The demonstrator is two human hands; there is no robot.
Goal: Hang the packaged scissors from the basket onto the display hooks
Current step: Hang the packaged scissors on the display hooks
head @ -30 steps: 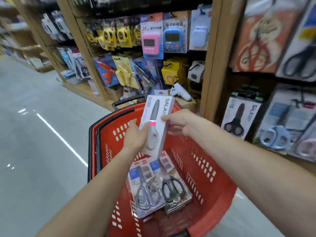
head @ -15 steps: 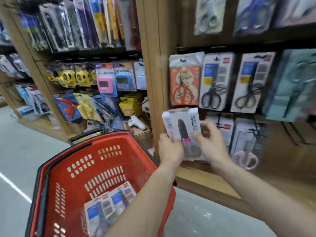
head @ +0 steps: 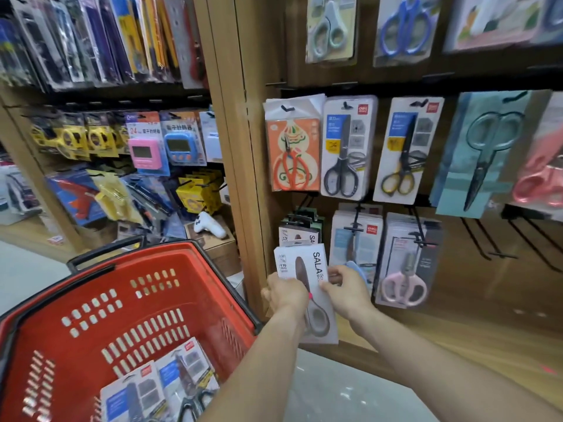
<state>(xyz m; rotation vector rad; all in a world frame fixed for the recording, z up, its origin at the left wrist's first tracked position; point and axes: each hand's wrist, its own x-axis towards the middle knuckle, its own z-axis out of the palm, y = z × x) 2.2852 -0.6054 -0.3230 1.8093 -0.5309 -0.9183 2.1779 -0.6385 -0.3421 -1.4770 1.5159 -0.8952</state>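
Head view of a shop display. Both hands hold one white scissors box, printed "SALA", in front of the lower row of the wooden display panel. The left hand grips the box's left edge with curled fingers; the right hand pinches its right edge between thumb and fingers. The box stands nearly upright, its top tilted slightly toward 11 o'clock, and covers most of the matching boxes that hang on a hook directly at 12 o'clock from it. Whether the box's hang tab touches that hook cannot be told.

At 3 o'clock from the held box hang a blue-handled scissors pack and, farther toward 3 o'clock, a pink-handled scissors pack. In the row above hang an orange scissors pack, a grey-handled scissors pack and a yellow-handled scissors pack. Bare black hooks project from the panel at 3 o'clock, beyond the pink pack.

A red basket sits at 8 o'clock from the hands, its rim beside the left forearm. Two scissors packs lie flat on its floor, side by side and touching. Timers hang on the shelving at 10 o'clock.
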